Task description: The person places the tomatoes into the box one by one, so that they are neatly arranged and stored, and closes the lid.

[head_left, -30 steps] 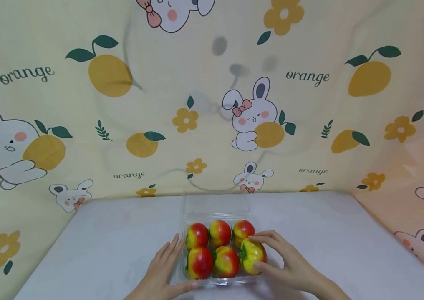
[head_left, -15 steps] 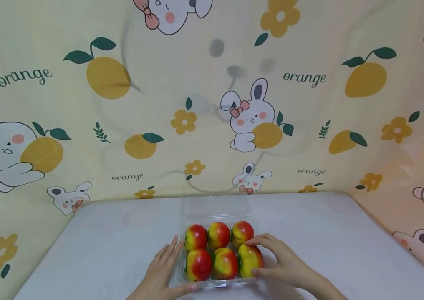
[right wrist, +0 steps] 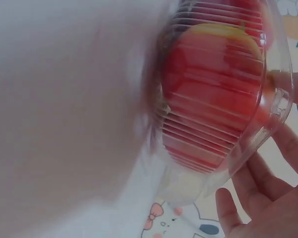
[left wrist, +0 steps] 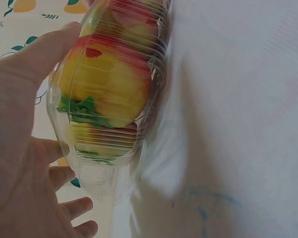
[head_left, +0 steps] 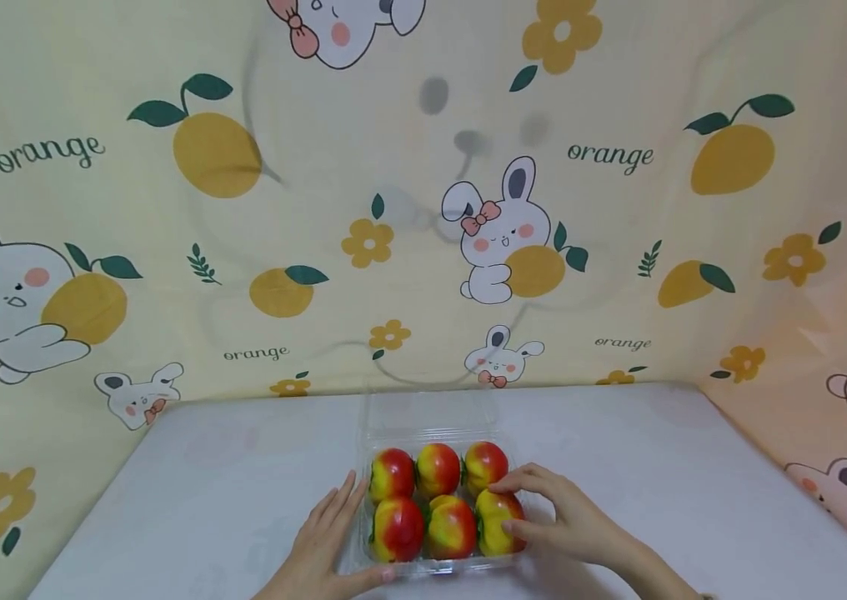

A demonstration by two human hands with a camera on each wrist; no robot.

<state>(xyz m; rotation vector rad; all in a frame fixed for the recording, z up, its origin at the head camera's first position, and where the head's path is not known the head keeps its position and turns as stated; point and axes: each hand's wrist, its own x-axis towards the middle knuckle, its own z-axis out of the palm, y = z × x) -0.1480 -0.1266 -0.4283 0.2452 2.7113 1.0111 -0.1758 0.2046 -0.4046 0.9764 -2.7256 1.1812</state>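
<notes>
A clear plastic clamshell box (head_left: 442, 568) sits on the table with two rows of red-and-yellow persimmons (head_left: 438, 469) inside. My right hand (head_left: 569, 521) is over the box's right front corner, its thumb and a fingertip pinching the front right persimmon (head_left: 497, 542), which sits in its row. In the right wrist view, the other fingers (right wrist: 263, 173) extend beside the box's ribbed wall. My left hand (head_left: 322, 542) rests along the left side, fingers straight and thumb at the front edge. Green leaves (left wrist: 87, 110) of one persimmon show through the wall in the left wrist view.
The box's transparent lid (head_left: 429, 412) lies folded back behind it. A white cloth covers the table (head_left: 243, 467). Around the back and sides hangs a cream curtain (head_left: 408, 275) printed with rabbits and oranges.
My right hand has lowered and turned the front right persimmon into its place in the box. Its thumb has since shifted slightly up over the fruit. The left hand stays put.
</notes>
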